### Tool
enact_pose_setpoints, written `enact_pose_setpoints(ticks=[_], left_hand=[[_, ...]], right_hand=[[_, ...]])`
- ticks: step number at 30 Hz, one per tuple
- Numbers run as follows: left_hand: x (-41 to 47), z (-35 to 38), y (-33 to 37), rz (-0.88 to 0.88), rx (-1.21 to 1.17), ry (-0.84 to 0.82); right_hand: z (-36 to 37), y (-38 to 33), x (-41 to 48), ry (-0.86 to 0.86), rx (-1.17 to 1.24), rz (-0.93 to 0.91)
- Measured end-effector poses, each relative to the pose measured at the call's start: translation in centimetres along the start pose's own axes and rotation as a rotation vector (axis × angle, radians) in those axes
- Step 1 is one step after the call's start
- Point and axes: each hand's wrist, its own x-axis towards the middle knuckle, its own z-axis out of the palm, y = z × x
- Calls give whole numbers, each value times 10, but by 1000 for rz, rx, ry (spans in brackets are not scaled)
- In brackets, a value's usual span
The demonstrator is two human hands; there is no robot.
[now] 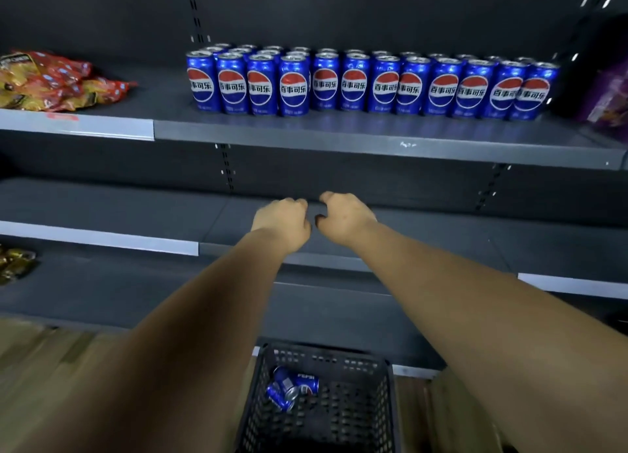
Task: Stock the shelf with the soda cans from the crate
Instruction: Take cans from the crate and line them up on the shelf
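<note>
The left hand (282,219) and right hand (344,215) are hovering side by side over the dark grey middle shelf (136,211) — each grip is curling closed, with nothing showing inside. Blue soda cans (370,85) are standing in rows on the grey upper shelf (373,140); a few loose blue cans (292,386) are lying in the black plastic lattice crate (356,412) below.
</note>
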Motion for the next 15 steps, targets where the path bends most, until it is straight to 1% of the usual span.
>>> enact_pose_setpoints(ticks=[4,8,10,15], left_hand=[[-4,17,0,-6,51,-37],[-5,36,-8,-49,73,-98],[-5,49,-14,-77,36,-126],[-13,92,-31,-192,-145,-218]], right_hand=[[14,7,3,-49,28,23],[33,15,9,-96,76,81],[48,19,11,-121,89,95],[91,29,13,-226,80,133]])
